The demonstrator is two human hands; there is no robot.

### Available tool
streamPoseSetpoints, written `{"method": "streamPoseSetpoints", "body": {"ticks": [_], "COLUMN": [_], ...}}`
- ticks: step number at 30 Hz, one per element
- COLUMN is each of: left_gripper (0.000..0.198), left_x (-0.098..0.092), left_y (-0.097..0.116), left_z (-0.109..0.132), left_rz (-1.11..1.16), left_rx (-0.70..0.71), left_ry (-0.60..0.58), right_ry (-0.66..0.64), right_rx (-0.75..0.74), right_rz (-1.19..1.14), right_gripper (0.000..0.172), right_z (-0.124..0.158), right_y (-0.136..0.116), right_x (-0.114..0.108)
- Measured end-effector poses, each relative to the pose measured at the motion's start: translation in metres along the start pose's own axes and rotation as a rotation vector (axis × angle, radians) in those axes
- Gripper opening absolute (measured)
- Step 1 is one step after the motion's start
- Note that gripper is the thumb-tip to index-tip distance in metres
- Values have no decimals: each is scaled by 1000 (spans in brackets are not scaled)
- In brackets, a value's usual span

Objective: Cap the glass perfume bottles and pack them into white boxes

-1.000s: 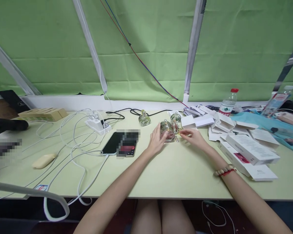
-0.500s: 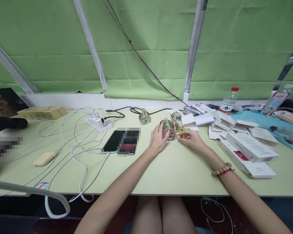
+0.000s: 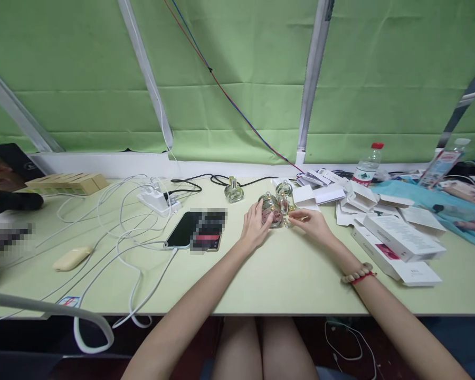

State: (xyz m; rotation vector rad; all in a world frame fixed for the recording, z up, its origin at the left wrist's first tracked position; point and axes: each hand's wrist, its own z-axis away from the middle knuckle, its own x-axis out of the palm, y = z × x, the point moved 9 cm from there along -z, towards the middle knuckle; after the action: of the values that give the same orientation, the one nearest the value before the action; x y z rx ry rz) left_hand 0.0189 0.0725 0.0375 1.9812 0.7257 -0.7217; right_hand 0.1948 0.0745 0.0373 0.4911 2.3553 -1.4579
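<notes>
Several round glass perfume bottles stand close together in front of me. My left hand curls around the left side of the nearest perfume bottle, which looks pinkish. Behind that one are a greenish round bottle, a slimmer glass bottle and another round bottle. My right hand is at the right of the group, thumb and fingers pinched at a small shiny piece too small to name. A single perfume bottle stands apart, to the left and farther back.
Opened white cartons pile up on the right, near a red-capped water bottle and a blue plastic bag. On the left lie phones, a power strip, tangled white cables and a cream case. Brown boxes sit farther left.
My right hand has shifted very slightly at the small piece beside the bottles. My left hand stays on the pinkish bottle. The view has turned a little to the right.
</notes>
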Motion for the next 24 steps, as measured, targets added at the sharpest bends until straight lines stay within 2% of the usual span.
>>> {"method": "streamPoseSetpoints", "body": {"ticks": [6, 14, 20, 24], "left_gripper": [60, 59, 60, 59], "left_x": [-1, -2, -2, -2], "left_y": [-2, -1, -1, -2], "left_z": [-1, -1, -1, -1], "left_rz": [-22, -14, 0, -1], "left_rx": [-14, -52, -68, -68], "left_ry": [9, -4, -14, -12], "right_ry": [-39, -90, -101, -126], "right_rx": [82, 72, 147, 152], "right_rz": [-179, -138, -175, -116], "right_gripper": [33, 31, 34, 39], "right_z": [-1, -2, -1, 2], "right_y": [10, 12, 19, 15], "right_x": [5, 7, 12, 14]}}
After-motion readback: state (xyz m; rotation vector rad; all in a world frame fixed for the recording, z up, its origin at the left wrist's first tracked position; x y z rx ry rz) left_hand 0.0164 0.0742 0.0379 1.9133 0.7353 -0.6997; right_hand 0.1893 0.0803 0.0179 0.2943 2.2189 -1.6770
